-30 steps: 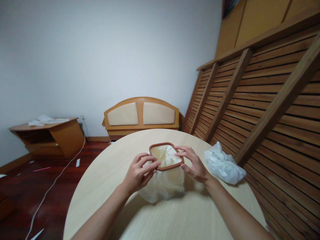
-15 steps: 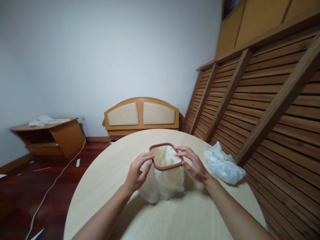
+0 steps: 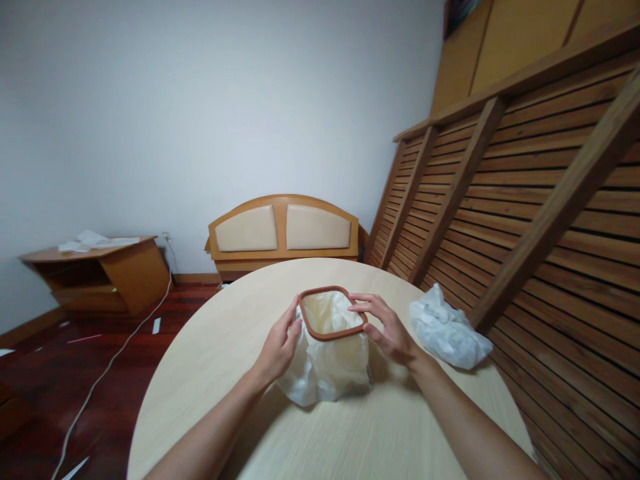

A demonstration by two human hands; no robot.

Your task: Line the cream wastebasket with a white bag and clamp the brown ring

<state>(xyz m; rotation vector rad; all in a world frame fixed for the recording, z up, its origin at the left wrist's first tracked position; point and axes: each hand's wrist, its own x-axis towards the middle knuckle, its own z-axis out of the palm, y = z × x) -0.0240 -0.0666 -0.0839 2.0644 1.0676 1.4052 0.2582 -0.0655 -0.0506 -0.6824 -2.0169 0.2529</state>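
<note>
A small trash bin with a brown rounded-square rim (image 3: 334, 335) stands upright on the table, lined with a thin white plastic bag (image 3: 335, 367). The bag goes down inside the bin and also hangs over its outer walls, spreading out at the lower left. Along the left side of the rim lies my left hand (image 3: 278, 343), its fingers stretched against the bag and its thumb a little apart. My right hand (image 3: 385, 327) holds the right side of the rim, fingers over the opening and thumb outside.
A crumpled white plastic bag (image 3: 447, 330) lies at the right edge of the round table (image 3: 225, 333). Slatted wooden panels (image 3: 500, 220) lean along the right. Behind the table is a headboard (image 3: 281, 227); a low cabinet (image 3: 135, 273) and a cable (image 3: 107, 363) are at left.
My left hand has come off the top of the rim and moved down to its outer left side. The right hand and the bin stay in place.
</note>
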